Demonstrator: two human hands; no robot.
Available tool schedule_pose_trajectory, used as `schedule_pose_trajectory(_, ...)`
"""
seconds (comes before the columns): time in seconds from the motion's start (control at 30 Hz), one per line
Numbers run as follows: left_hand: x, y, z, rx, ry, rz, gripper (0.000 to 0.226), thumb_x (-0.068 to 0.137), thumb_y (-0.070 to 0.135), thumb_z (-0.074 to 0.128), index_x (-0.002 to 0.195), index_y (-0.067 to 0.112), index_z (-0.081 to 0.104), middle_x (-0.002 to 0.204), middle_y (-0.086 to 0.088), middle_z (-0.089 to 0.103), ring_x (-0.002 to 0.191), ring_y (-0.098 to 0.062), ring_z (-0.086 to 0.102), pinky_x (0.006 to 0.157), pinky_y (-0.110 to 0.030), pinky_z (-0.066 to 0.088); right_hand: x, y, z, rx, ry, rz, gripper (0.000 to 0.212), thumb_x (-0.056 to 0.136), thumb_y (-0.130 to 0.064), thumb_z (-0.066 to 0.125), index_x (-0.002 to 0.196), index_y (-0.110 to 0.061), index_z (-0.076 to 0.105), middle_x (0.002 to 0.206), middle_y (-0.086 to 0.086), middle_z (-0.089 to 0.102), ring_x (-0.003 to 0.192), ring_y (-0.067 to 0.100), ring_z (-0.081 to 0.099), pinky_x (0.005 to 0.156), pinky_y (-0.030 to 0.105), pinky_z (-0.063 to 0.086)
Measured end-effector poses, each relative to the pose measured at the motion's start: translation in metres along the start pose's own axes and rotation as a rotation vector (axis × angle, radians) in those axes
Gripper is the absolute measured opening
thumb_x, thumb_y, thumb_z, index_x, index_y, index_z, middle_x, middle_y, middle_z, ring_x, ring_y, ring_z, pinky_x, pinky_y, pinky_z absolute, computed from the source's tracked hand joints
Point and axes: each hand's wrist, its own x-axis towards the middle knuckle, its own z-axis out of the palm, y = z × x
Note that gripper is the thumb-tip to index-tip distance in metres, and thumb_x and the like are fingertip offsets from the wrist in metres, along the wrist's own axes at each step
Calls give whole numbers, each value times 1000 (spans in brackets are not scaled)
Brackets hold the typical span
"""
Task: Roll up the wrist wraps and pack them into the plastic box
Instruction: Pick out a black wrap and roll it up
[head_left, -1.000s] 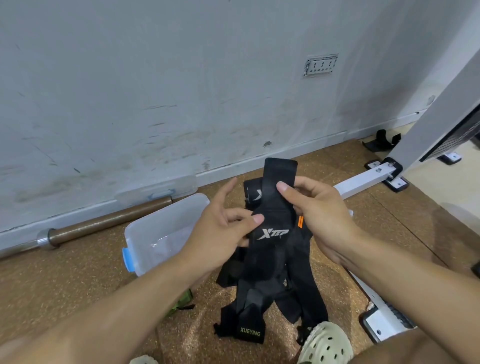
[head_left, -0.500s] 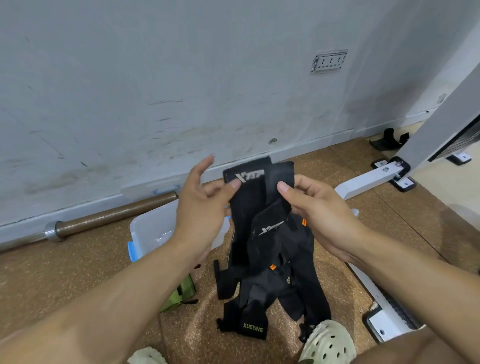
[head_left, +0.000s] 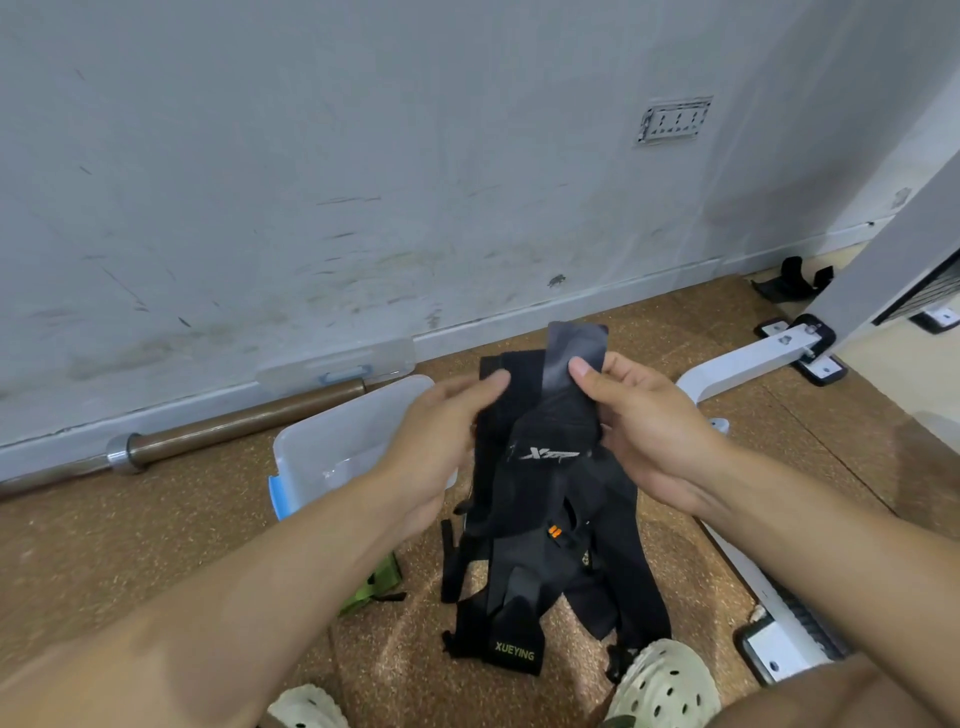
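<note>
The right hand (head_left: 644, 431) is pinching the upper end of one black strap between thumb and fingers (head_left: 584, 370), and the left hand (head_left: 441, 441) is gripping the neighbouring strap end just beside it; the wrist wraps (head_left: 550, 499) are hanging as a tangled bundle from both grips, long axis running toward 6 o'clock, tails trailing onto the floor (head_left: 130, 540). The plastic box (head_left: 332, 441) is sitting open at 9 o'clock, the left hand being nearer; its lid (head_left: 337, 366) and a barbell (head_left: 234, 426) are lying beyond it along the wall, a bench frame (head_left: 748, 358) at 3 o'clock; nothing seems to be blocking the way.
</note>
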Motion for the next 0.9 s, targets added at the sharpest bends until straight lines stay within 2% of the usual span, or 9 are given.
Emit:
schedule_pose_trajectory(0.17,-2,-9,8,99,47,76,17,99,24,66,105,8,70,92,-5,79,76,-11,74,62,-20,55,0,-8,-1,-16,56,-63,13,103,-14,59,114,-12,66,109,15,77,93,23,76,74,29,59)
schedule_pose_trajectory(0.27,-2,-7,10,108,96,93,15,100,26,65,96,12,69,81,-2,78,67,-10,72,55,-20,52,0,-6,-4,-273,178,-180,10,103,-14,61,109,-14,69,93,15,77,75,28,67,68,36,52)
schedule_pose_trajectory(0.37,-3,-5,12,99,136,79,18,100,27,64,88,14,69,75,0,76,64,-10,70,53,-20,50,1,-5,-12,-571,210,-353,15,103,-18,63,97,-28,71,74,-9,72,63,16,65,63,34,53)
schedule_pose_trajectory(0.47,-2,-3,12,18,181,8,24,99,24,66,77,16,69,77,-6,76,71,-19,72,60,-27,54,-2,1,-11,-683,170,-520,16,103,-21,63,100,-34,71,91,-11,75,85,11,72,79,33,57)
schedule_pose_trajectory(0.63,1,2,11,-121,222,-103,16,97,20,68,105,8,73,96,-16,78,93,-35,74,89,-53,60,-9,9,-2,-737,120,-678,15,103,-13,61,108,-24,70,104,-15,71,105,9,67,93,30,54)
schedule_pose_trajectory(0.73,4,5,3,-255,269,-262,20,101,16,58,115,11,71,101,-15,77,90,-33,74,78,-46,63,-11,8,3,-823,165,-810,17,102,-8,59,104,-22,69,103,-12,68,102,10,65,88,33,53)
schedule_pose_trajectory(0.8,8,12,-11,-353,375,-280,22,103,12,51,115,11,69,101,-13,76,86,-29,74,66,-38,63,-22,0,10,-764,169,-857,30,102,-6,58,102,-35,62,98,-24,68,96,2,66,82,19,50)
schedule_pose_trajectory(0.87,12,19,-23,-400,438,-205,21,102,14,55,120,10,66,111,-13,74,97,-28,72,82,-39,62,-31,-4,10,-681,144,-857,26,103,-10,58,99,-35,58,92,-21,69,89,3,67,79,20,52)
schedule_pose_trajectory(0.9,11,22,-26,-409,443,-178,23,102,16,58,123,9,64,116,-12,73,104,-28,71,89,-40,59,-34,-6,9,-642,131,-813,17,104,-16,58,96,-31,59,88,-8,68,86,13,68,78,32,55)
